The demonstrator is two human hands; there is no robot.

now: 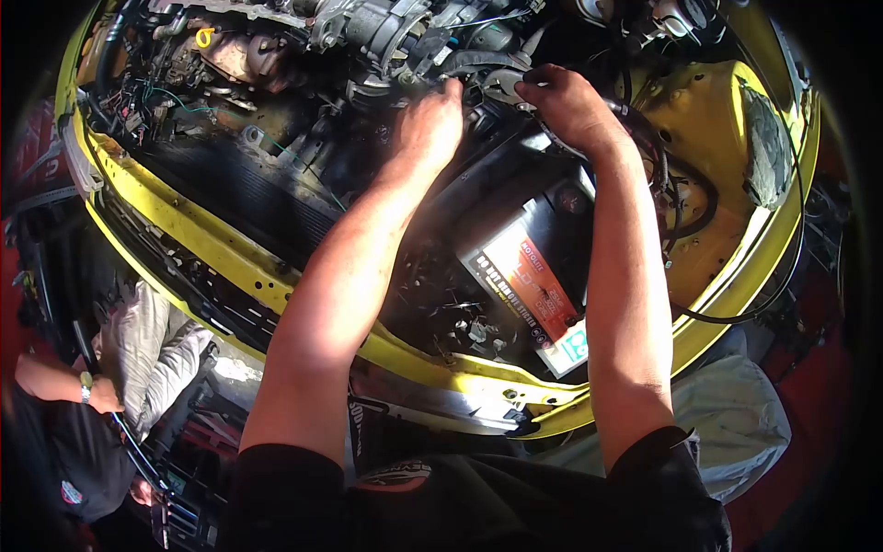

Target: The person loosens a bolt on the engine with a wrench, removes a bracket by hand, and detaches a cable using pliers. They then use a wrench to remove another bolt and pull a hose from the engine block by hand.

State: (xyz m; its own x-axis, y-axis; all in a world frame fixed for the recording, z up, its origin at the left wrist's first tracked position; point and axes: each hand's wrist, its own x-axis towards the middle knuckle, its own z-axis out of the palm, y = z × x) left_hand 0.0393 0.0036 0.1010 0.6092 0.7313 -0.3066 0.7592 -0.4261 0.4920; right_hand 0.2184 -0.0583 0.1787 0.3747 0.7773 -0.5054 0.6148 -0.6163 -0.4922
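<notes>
Both my arms reach into the engine bay of a yellow car. My left hand is curled closed among the hoses and metal parts below the engine, its fingertips hidden in shadow. To its right, my right hand has thumb and fingers closed at the edge of a grey metal piece; I cannot tell whether it grips this piece or something smaller. A dark hose runs just above the space between the hands. Under my right forearm sits a car battery with a red and black label.
The yellow front frame curves round the bay on my side. Black cables loop at the right, near a yellow inner wing. A yellow dipstick loop stands at upper left. Another person is low at the left.
</notes>
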